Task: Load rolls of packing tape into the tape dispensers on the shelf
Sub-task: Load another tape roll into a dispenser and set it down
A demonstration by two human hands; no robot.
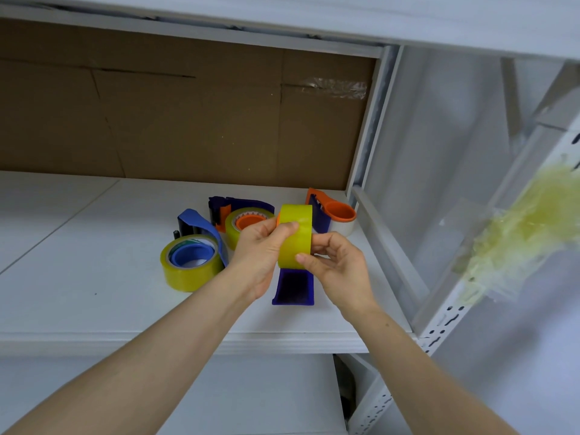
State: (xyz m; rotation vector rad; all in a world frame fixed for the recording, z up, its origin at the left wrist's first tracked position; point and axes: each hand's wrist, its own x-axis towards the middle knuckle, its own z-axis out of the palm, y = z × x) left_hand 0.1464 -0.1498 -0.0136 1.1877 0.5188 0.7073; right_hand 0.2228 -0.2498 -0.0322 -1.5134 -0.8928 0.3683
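- A white shelf board (94, 246) of a white metal rack carries the work; a brown cardboard sheet (188, 120) closes the back, with a strip of clear tape (335, 86) stuck near its upper right corner.
- A white slotted upright post (445, 321) stands at the right front corner, and a blurred clump of yellowish crumpled tape (521, 233) hangs on it.
- On the board at left lies a blue plastic tape dispenser (194, 243), already loaded with a yellowish roll around its blue hub.
- Behind it, near the middle, lies a dark blue dispenser with an orange hub (244, 219), also carrying a roll.
- At the back right lies an orange and dark blue dispenser (332, 211) on a whitish roll.
- The left hand (263, 249) grips the yellowish transparent roll of packing tape (295, 237) from the left, thumb on its outer face, holding it on edge above the board.
- The right hand (339, 265) closes on the same roll from the right, fingertips (303, 257) pressed to its front face.
- The roll sits in a dark blue plastic dispenser (293, 288), whose handle points toward the camera.
- Both bare forearms reach in from below.
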